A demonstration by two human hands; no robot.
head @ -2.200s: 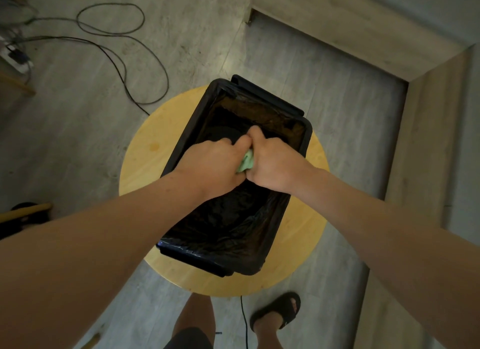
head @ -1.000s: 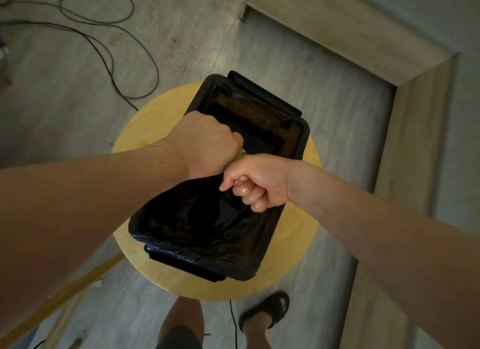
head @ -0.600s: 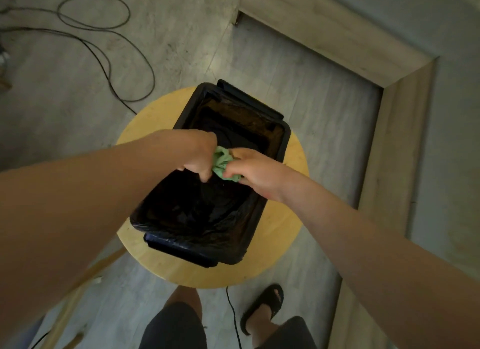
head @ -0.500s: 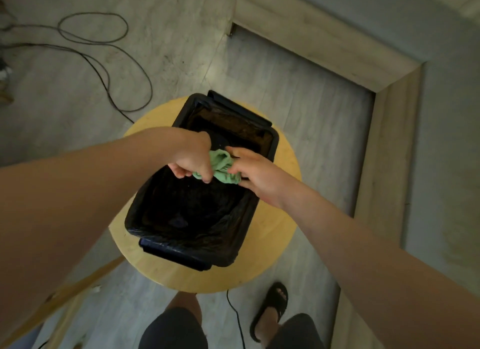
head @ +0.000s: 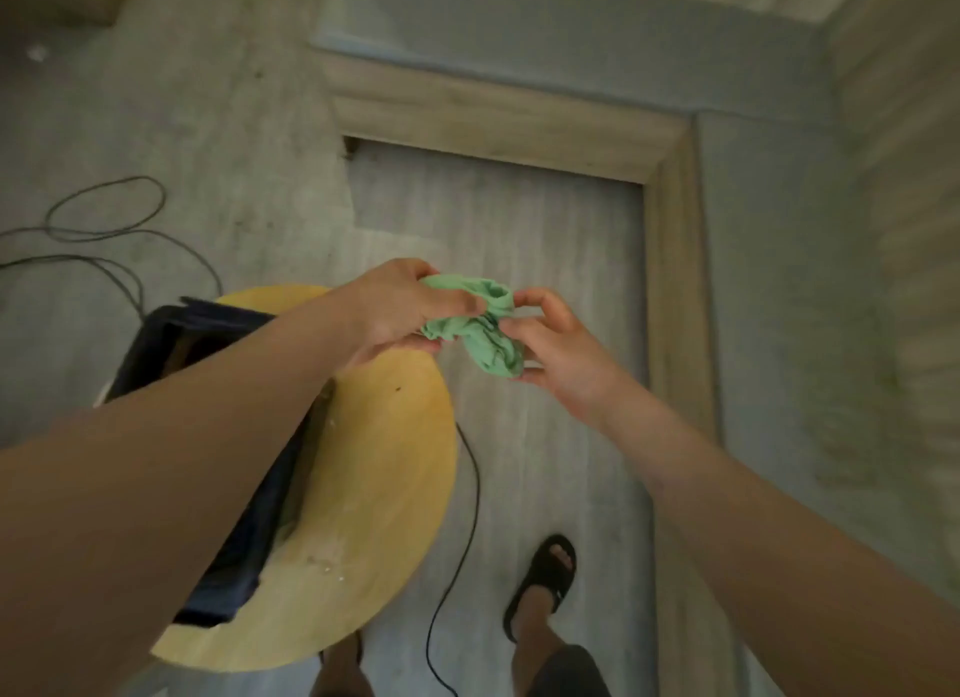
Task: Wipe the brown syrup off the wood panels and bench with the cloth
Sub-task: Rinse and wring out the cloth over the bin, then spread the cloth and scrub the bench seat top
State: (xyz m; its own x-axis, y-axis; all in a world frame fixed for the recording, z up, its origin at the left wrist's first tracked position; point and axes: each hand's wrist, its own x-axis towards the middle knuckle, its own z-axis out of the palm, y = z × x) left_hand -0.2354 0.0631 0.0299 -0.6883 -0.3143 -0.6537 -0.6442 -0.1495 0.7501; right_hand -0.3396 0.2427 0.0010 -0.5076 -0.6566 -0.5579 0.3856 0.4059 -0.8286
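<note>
Both arms bare, stretched fwd, hands meeting approx mid-view. L forearm [head: 208, 436] enters from lower left and slants up and to the right; wrist about straight, back of L hand [head: 395, 307] facing the camera. Its fingers curl round one end of a bunched green cloth [head: 480, 327], one digit lying across the top of the fabric. R forearm [head: 753, 540] enters from lower right and slants up and to the left, wrist bent slightly. R hand [head: 553, 351] is just beside the L, fingers bent, tips pinching the cloth's other end, index arched above it. Hands level w/ each other, not touching; only the cloth spans the gap btwn them.
</note>
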